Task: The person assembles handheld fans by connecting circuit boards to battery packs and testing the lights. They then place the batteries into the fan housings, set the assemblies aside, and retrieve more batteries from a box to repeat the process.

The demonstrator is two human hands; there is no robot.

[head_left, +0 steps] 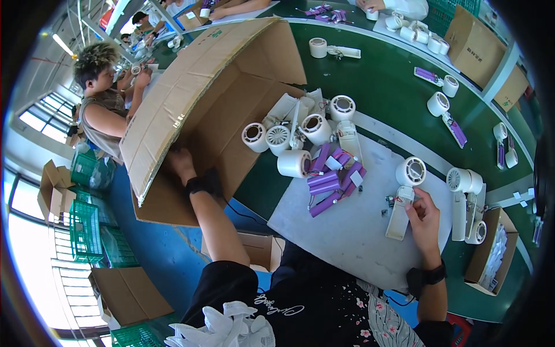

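My left hand (182, 164) reaches into a large open cardboard box (231, 110) tipped on its side; its fingers are lost in the box's shadow. On the right, my right hand (425, 215) grips the upper handle of a white handheld fan (399, 218) with thumb and fingers. That fan lies on a pale mat (324, 237), its handle open and its round head pointing away from me. Between my hands sits a heap of purple battery packs (326, 184) with wires. Several white fan heads and housings (315, 128) are piled behind the batteries.
More white fans (465, 182) lie beside the mat's right edge, near a small carton (491, 254) of white pieces. A green conveyor (376, 75) carries fan parts with purple batteries. A co-worker (104, 98) sits at the left. Green crates (85, 230) stand on the floor.
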